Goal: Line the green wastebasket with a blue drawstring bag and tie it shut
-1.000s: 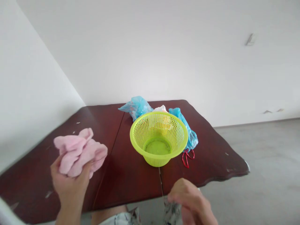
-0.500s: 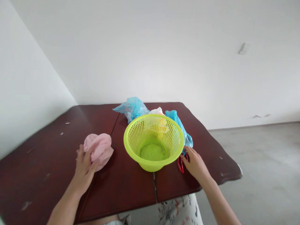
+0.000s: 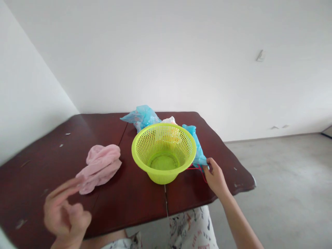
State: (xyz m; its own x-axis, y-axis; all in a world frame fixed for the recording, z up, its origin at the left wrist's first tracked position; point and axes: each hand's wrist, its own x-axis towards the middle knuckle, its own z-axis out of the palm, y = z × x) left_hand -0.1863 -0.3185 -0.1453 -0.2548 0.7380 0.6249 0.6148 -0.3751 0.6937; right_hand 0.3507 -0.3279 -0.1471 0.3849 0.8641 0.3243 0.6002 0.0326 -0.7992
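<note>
Pinched between the thumb and fingers of my right hand (image 3: 214, 175) is the near corner of a blue plastic bag (image 3: 198, 148), to the right of the basket. Red loops (image 3: 202, 173), perhaps scissor handles, show partly under that bag, close to my hand. A yellow-green plastic basket (image 3: 163, 175) with perforated sides stands upright in the middle. At the left lies a crumpled pink cloth (image 3: 102, 166). My left hand (image 3: 66, 211), slightly blurred, is open at the cloth's near left end, its fingertips overlapping the edge; whether they touch it I cannot tell.
Behind the basket lie another light-blue plastic bag (image 3: 142, 117) and a white bag (image 3: 169, 120), partly hidden by the rim. The dark red wooden table (image 3: 140, 207) has a wavy edge and stands against white walls. Small scraps lie on its left side.
My left hand has let go of the pink cloth and drawn back toward me; the cloth is now stretched out nearer. My right hand has moved from the red loops to grip the blue bag's corner.
</note>
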